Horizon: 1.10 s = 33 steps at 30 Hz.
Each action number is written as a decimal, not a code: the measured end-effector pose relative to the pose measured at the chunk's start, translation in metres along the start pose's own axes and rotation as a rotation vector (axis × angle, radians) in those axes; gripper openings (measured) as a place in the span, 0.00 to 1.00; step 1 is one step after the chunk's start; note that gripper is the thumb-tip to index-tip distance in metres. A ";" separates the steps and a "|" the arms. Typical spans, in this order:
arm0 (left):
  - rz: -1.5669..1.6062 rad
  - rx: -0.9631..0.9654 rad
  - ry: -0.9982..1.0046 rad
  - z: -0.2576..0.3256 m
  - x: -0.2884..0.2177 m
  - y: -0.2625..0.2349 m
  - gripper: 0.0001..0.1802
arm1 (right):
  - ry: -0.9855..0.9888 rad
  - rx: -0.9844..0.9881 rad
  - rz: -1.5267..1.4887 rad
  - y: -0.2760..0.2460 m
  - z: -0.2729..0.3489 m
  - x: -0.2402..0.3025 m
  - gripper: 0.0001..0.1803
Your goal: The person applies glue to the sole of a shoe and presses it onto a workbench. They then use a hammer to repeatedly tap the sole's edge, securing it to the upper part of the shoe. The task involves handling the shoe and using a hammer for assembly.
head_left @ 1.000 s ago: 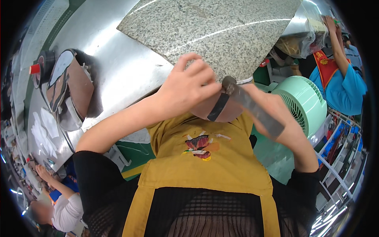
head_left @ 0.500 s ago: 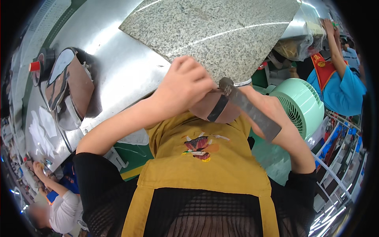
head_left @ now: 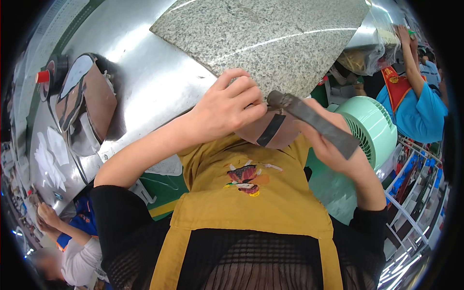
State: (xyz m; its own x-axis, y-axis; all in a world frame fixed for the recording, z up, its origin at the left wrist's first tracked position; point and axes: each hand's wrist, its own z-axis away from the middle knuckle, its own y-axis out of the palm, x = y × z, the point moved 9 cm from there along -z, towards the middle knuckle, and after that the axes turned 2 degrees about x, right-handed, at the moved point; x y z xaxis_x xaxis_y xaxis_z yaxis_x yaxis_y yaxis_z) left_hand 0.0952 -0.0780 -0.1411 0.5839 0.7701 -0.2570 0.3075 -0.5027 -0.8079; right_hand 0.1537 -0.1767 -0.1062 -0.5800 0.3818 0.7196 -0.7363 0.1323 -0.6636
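Observation:
A brown, leather-like piece with a black strip (head_left: 254, 131) lies over the near edge of the bench, against my apron. My left hand (head_left: 231, 104) is closed on its upper left edge, thumb and fingers pinched together there. In my right hand (head_left: 328, 137) is a hammer (head_left: 319, 124) with a long dark metal head. The head's round end is close beside the left fingertips, and its flat, broad end points down to the right. The hammer's handle is hidden by the hand. Whether the head touches the piece I cannot tell.
A speckled granite slab (head_left: 261, 43) rests on the metal bench (head_left: 145, 82). At left are more brown pieces (head_left: 102, 106), white paper scraps (head_left: 48, 162) and a red-capped black container (head_left: 43, 77). A green fan (head_left: 369, 128) stands at right. Co-workers work on both sides.
The hammer and my right hand have shifted slightly to the right, with more of that hand's fingers showing. My left hand has turned a little at the piece's edge.

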 end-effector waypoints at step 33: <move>1.292 0.456 -0.870 -0.012 -0.007 0.043 0.08 | 0.114 -0.252 -0.520 0.002 0.034 -0.056 0.14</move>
State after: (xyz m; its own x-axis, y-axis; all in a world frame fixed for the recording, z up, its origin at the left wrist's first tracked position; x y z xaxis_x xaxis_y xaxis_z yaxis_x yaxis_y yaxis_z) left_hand 0.1133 -0.1099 -0.1675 -0.3651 0.0065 -0.9310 -0.3529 -0.9263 0.1319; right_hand 0.1726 -0.2287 -0.1412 -0.1138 0.3026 0.9463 -0.8004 0.5364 -0.2678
